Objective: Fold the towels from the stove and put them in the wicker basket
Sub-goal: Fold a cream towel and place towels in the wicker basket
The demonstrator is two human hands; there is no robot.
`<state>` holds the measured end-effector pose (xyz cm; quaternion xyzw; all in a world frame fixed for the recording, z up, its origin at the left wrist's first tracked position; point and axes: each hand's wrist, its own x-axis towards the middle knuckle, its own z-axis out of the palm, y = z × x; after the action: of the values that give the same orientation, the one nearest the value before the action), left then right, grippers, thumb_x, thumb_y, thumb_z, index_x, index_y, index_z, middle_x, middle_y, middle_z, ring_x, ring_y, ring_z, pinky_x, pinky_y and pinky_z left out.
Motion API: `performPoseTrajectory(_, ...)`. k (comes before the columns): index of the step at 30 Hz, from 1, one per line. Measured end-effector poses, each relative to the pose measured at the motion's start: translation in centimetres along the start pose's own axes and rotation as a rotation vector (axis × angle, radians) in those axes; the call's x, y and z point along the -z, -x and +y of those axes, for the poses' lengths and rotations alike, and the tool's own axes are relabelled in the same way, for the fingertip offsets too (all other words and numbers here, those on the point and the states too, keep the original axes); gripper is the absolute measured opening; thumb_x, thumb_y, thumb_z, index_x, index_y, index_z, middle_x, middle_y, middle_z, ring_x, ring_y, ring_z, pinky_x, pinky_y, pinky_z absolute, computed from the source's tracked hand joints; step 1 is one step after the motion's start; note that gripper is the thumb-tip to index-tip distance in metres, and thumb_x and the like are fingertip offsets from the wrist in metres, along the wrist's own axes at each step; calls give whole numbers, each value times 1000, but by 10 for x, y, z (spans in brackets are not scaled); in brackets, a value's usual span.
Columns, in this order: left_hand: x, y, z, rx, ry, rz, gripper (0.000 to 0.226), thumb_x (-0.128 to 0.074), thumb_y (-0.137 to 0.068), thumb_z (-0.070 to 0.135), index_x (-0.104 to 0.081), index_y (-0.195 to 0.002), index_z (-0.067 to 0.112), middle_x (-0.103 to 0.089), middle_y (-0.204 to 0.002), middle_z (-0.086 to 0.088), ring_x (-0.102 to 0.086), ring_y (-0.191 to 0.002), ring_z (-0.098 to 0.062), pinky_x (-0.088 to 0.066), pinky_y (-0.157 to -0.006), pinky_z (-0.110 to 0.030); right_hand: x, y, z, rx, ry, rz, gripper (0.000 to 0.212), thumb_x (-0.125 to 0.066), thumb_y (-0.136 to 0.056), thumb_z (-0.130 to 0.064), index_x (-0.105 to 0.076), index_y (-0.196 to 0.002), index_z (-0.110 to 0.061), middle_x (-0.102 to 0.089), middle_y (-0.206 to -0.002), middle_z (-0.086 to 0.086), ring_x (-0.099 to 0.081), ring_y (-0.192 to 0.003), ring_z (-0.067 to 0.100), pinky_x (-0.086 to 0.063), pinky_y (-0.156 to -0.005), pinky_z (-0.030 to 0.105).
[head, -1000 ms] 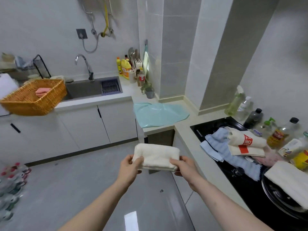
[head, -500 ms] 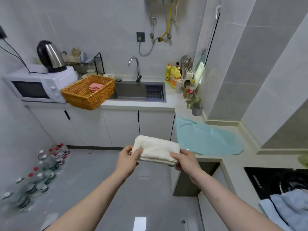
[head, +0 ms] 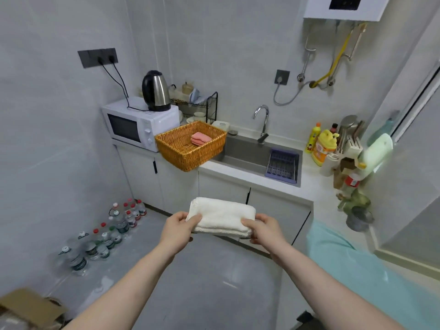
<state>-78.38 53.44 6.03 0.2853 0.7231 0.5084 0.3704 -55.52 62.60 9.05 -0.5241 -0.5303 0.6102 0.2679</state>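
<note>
In a grey-tiled kitchen, a white counter (head: 247, 173) carries a microwave (head: 140, 125), a kettle (head: 156, 90), a sink (head: 250, 153) and a wicker basket (head: 188, 158) holding a folded pink cloth (head: 200, 138). The left hand (head: 177, 231) and right hand (head: 264, 231) pinch opposite ends of a folded cream towel (head: 222, 215) above the grey floor (head: 209, 282). Half a second on, the basket sits nearer the centre and the stove has left the view.

Evenly and softly lit, bright, with no hard shadows anywhere. Pale glare patches on the glossy grey floor (head: 214, 282). Strong wide-angle bending toward the edges: walls (head: 47, 115) and cabinet fronts (head: 181, 184) leaning and curving. Slightly soft throughout, blurrier at the right margin around the cluttered bottles (head: 321, 148) and the lower corners.
</note>
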Motion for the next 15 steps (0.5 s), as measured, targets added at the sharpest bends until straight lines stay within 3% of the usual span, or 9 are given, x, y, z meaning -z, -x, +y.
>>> performPoseTrajectory(3, 23, -39, 10, -14, -13, 41, 30, -73, -90, 43, -69, -92, 13, -66, -85, -9, -63, -76, -18, -57, -66, -34, -28, -38, -23, 21, 12, -29, 25, -76, -87, -18, -64, -108, -11, -71, -80, 5, -69, -63, 21, -47, -54, 27)
performPoseTrajectory(10, 73, -146, 38, -58, -66, 53, 37, -71, -91, 48, -67, -82, 12, -62, -57, 11, -58, -65, -17, -52, -66, -38, -93, -121, -65, 58, 34, -59, 23, -74, -89, -22, -70, -107, -9, -74, -83, 5, -69, -59, 13, -49, -67, 35)
performPoseTrajectory(15, 105, -216, 64, -92, -103, 30, 39, -68, -93, 49, -63, -82, 12, -62, -66, 1, -55, -58, -17, -41, -61, -30, -135, -175, -98, 86, 12, -36, 22, -73, -89, -23, -70, -106, -8, -75, -81, 5, -70, -60, 12, -48, -70, 36)
